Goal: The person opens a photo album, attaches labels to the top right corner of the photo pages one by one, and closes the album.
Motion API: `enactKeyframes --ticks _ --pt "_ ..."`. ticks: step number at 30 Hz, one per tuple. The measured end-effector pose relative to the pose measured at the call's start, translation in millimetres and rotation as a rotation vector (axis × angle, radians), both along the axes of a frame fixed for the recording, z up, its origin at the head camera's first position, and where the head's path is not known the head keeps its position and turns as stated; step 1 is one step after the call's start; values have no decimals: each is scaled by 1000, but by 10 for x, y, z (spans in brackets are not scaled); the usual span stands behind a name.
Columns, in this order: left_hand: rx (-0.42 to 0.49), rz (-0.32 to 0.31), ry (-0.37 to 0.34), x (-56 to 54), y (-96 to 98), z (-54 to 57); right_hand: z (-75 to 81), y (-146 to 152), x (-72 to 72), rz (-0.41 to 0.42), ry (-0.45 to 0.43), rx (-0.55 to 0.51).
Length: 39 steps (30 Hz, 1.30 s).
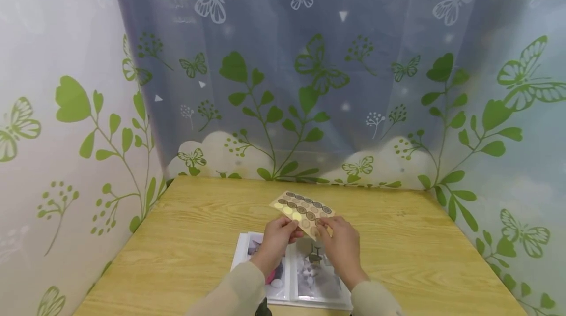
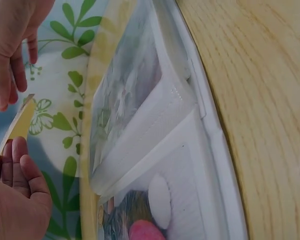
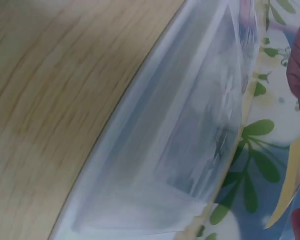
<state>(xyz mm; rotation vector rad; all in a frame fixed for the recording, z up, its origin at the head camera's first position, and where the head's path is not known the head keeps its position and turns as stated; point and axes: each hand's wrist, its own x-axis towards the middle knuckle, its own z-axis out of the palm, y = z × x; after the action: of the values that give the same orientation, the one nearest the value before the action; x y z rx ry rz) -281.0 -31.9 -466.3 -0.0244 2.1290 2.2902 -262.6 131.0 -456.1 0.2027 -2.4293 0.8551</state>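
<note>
A sticker sheet (image 1: 305, 210) of brown, yellow and pale round stickers is held tilted above a photo album. My left hand (image 1: 277, 240) pinches its lower edge, thumb over the front. At the sheet's right side, my right hand (image 1: 342, 244) has thumb and index fingertips together on the edge. From the left wrist, the left hand (image 2: 20, 200) shows under the yellow sheet (image 2: 21, 120), and the right hand (image 2: 15, 45) reaches down from above. Below both hands, the open album (image 1: 292, 281) lies on the table with photos in clear pockets, partly covered by the forearms.
A wood-grain table (image 1: 424, 247) carries the album near its front edge. Behind it hangs a blue-grey curtain (image 1: 274, 109) with green leaves and butterflies, and patterned pale walls (image 1: 40, 158) stand at both sides.
</note>
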Motion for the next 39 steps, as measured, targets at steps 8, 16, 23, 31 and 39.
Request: enactKeyframes --ticks 8,16,23,31,39 --pt "31 -15 -8 84 19 6 -14 -140 68 22 92 192" --pt "116 -35 -26 122 65 -18 -73 -194 99 17 128 236" --pt "146 -38 -40 125 74 -7 -91 -179 117 37 184 267" --pt "112 -19 -39 134 76 -22 -132 -159 125 32 185 285" --pt "107 -13 -33 140 91 7 -86 -168 135 -6 125 187"
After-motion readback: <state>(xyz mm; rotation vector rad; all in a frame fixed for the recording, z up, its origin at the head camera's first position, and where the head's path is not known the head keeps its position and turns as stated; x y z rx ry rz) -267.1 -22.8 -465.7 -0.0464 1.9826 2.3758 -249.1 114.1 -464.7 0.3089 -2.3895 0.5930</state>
